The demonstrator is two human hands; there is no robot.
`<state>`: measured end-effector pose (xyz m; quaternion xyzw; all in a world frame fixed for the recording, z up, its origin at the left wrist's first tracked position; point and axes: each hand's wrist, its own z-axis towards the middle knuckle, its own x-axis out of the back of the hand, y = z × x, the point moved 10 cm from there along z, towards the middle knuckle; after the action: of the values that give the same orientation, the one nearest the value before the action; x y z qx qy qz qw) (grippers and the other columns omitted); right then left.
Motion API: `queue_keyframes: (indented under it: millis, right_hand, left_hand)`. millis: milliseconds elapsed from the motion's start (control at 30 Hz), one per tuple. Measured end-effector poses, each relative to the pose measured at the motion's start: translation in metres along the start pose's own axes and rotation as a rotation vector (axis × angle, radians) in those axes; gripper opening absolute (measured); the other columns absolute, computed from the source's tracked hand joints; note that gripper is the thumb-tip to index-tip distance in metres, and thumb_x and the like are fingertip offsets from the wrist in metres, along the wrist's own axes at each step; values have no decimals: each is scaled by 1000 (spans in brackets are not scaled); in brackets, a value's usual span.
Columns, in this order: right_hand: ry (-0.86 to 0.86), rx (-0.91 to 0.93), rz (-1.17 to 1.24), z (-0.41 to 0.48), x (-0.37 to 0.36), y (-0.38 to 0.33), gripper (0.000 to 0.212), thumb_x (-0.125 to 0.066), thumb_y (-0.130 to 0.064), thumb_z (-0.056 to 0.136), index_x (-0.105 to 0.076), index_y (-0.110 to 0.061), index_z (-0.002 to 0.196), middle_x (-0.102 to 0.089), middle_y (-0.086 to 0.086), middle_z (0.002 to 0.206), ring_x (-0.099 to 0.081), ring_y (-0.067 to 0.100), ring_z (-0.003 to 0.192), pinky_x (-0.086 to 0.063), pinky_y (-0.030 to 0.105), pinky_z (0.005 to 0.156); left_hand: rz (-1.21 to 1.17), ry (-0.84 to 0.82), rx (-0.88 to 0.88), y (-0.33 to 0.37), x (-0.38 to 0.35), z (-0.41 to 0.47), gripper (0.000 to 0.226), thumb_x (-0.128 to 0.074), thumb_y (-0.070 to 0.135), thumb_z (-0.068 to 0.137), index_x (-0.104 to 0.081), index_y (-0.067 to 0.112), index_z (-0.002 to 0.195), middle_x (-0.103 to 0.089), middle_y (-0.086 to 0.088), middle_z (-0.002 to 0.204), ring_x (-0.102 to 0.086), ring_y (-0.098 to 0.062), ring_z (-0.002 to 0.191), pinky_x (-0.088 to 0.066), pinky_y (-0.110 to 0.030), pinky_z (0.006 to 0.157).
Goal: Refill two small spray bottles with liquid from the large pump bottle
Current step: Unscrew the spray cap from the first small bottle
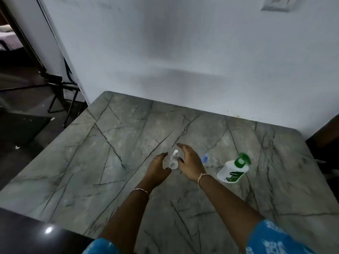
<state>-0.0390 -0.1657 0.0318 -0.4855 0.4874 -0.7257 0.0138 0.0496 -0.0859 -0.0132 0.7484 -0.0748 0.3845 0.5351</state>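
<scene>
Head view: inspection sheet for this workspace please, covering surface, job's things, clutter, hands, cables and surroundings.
Surface: grey veined table, set against a white wall.
Job's things: clear bottle upright between the hands; blue-capped bottle to its right, blurred; pump bottle further right, green pump fitted.
Clutter: nothing seen.
Hands: left hand and right hand open, flanking the clear bottle; whether they touch it cannot be told.
Cables: dark cable down the wall corner at left.
Surroundings: stand legs on dark floor at left; switch plate high on the wall.
</scene>
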Motion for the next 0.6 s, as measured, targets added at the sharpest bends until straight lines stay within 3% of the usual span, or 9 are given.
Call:
queue_keyframes:
  millis: [167,300,433,500,600]
  right_hand:
    - [100,-105,63,12,-10,22,49,-71,-14,84,-54,-12,130,-55,8,129,-53,21,117,-46,34,99]
    - [191,-119,87,14,-11,32,37,-75,-17,80,-63,-12,115,-61,5,112,-60,17,100,-51,31,86]
    - [242,-142,119,14,-14,42,27,-75,-20,81,-67,-12,105,-65,4,101,-62,15,90,-54,30,81]
    - [260,-136,121,13,-14,42,25,-73,-21,83,-67,-12,105,-65,4,100,-62,14,90,-52,26,81]
    - [265,-83,83,14,-13,34,22,-68,-18,87,-65,-10,107,-65,5,101,-62,15,92,-52,28,83]
  left_hand:
    - [-52,0,85,-13,-15,15,74,-70,22,81,-33,10,144,-43,-9,144,-40,-22,133,-34,-26,103]
    - [-158,45,72,-13,-26,22,64,-74,24,78,-47,15,135,-57,-5,130,-53,-21,120,-40,-22,88]
    - [-223,75,105,-23,-36,29,59,-73,33,74,-54,19,128,-62,0,123,-57,-16,113,-48,-34,94]
    - [-224,108,121,-27,-37,32,55,-72,35,74,-56,20,125,-64,2,118,-59,-15,108,-51,-36,89]
    - [-201,176,117,-26,-33,35,43,-72,28,79,-60,19,118,-66,4,109,-61,-14,98,-48,-27,77]
